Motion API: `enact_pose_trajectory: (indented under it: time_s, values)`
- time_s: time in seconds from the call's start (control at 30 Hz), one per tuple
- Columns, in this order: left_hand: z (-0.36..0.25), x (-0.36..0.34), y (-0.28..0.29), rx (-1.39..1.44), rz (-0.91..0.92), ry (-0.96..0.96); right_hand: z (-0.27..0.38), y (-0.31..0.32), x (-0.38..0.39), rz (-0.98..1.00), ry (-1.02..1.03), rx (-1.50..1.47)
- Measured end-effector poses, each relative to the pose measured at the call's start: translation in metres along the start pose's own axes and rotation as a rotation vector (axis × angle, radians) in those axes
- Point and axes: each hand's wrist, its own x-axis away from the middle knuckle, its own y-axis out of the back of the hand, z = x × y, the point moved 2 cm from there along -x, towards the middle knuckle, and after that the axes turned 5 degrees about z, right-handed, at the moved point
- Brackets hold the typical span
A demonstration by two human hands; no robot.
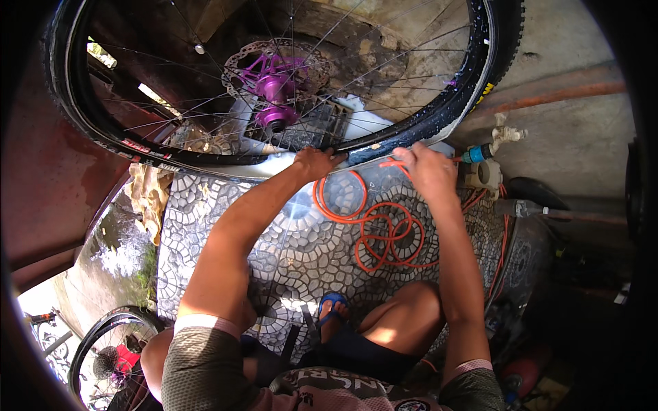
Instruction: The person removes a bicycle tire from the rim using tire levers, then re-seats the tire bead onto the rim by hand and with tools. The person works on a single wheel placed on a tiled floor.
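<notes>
A bicycle wheel [449, 113] with a black tyre stands in front of me, its rim looking wet near the bottom. A purple hub [275, 92] with a brake disc [236, 75] sits at its middle. My left hand [319, 162] is closed on the lower rim, its thumb and fingers partly hidden. To the right, my right hand [433, 171] is closed around an orange hose [392, 236], close beside the tyre. The hose's end points left from my fingers; its loops lie on the floor between my arms.
At right, a wall tap [507, 133] carries a blue connector [478, 153]. A pebble-patterned floor [295, 253] spreads beneath me. Another bicycle wheel [86, 356] is at lower left, below a reddish-brown panel [48, 178]. A brownish cloth-like piece [147, 195] hangs near the floor's left edge.
</notes>
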Motion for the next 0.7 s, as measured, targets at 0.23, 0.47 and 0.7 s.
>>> enact_pose_trajectory:
  time_s: [0.23,0.47,0.7]
  values:
    - [0.003,-0.020,-0.002,-0.093,0.190,0.041,0.018,-0.086,-0.029,-0.015,0.319,-0.012]
    - [0.005,-0.020,-0.015,-0.066,0.019,0.131,0.029,-0.119,-0.030,0.101,0.348,0.104]
    - [0.036,0.027,-0.034,-0.082,-0.094,0.000,0.022,-0.120,-0.036,0.089,0.324,0.096]
